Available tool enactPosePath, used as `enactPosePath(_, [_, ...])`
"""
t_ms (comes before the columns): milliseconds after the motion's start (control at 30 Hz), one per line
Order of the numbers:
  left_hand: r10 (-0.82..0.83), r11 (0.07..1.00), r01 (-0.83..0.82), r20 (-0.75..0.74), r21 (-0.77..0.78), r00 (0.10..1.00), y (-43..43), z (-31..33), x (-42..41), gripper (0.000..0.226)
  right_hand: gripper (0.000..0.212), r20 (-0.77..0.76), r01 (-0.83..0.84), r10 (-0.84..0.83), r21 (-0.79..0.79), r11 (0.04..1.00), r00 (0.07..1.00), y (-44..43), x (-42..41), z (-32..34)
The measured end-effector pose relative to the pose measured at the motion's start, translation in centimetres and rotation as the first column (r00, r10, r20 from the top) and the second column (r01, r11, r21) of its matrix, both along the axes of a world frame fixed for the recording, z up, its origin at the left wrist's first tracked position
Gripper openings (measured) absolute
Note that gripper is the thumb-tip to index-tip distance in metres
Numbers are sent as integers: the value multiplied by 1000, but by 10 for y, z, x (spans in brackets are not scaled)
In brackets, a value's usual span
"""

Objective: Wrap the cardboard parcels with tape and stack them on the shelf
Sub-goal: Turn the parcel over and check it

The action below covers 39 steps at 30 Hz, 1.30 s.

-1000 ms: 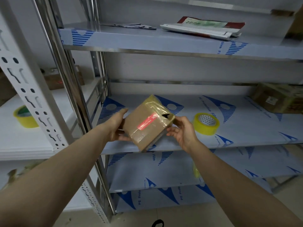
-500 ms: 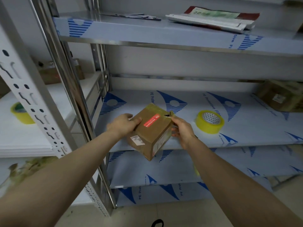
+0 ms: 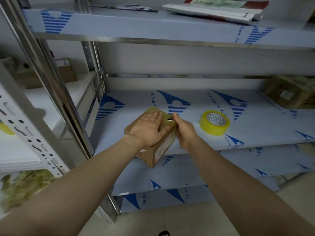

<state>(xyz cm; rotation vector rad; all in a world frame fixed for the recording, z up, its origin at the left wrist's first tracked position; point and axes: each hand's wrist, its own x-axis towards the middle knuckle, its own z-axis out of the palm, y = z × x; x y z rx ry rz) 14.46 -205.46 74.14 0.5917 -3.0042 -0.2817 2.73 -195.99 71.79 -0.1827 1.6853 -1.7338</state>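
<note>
Flat on top, the left hand [image 3: 150, 129], fingers straight, presses the cardboard parcel [image 3: 162, 150] at the near edge of the shelf [image 3: 255, 133]. The right hand [image 3: 185, 132] curls its fingers round the right corner. Best to smooth firmly, then push it deeper, left of the yellow tape roll [image 3: 214, 122].

My parcel [image 3: 151, 159] is plain cardboard brown under a shiny yellowish tape skin, with a white label printed in red down one side. The tape roll [image 3: 210, 128] is bright yellow, and its white core has a little grey triangle lattice. The shelf [image 3: 255, 126] film is pale blue-grey with dark blue striped triangle logos and blue lettering. The other box [image 3: 288, 92] is brown with a white sticker. The packet [image 3: 216, 9] up top is white, green and dark red.
</note>
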Motion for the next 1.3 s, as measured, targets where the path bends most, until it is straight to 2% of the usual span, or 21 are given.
enactPosePath(133, [-5, 1000, 5, 1, -2, 1000, 4, -3, -1, 72, 41, -101, 16, -12, 43, 999, 995, 2, -2, -8])
enactPosePath(300, [-10, 1000, 9, -17, -14, 1000, 5, -5, 1, 73, 24, -157, 40, -31, 58, 998, 987, -2, -5, -6])
enactPosePath(567, [-5, 1000, 5, -23, -4, 1000, 2, -6, -1, 72, 22, -243, 19, 12, 124, 992, 970, -5, -12, -3])
enactPosePath(800, [-37, 999, 37, -35, 11, 999, 3, -4, 2, 54, 31, -263, 8, 29, 140, 990, 964, -5, -9, -3])
enactPosePath(900, [-28, 1000, 28, -41, -1, 999, 5, -3, 1, 53, 41, -286, 17, 45, 211, 977, 957, -4, -5, -6])
enactPosePath(1133, [-36, 999, 39, -78, 36, 996, 6, -1, 4, 51, 49, -429, 37, 77, 253, 967, 900, -6, 1, -5])
enactPosePath(1300, [-30, 999, 33, -82, 39, 996, 6, 1, 1, 49, 46, -462, 32, 86, 242, 970, 883, -4, 1, -6])
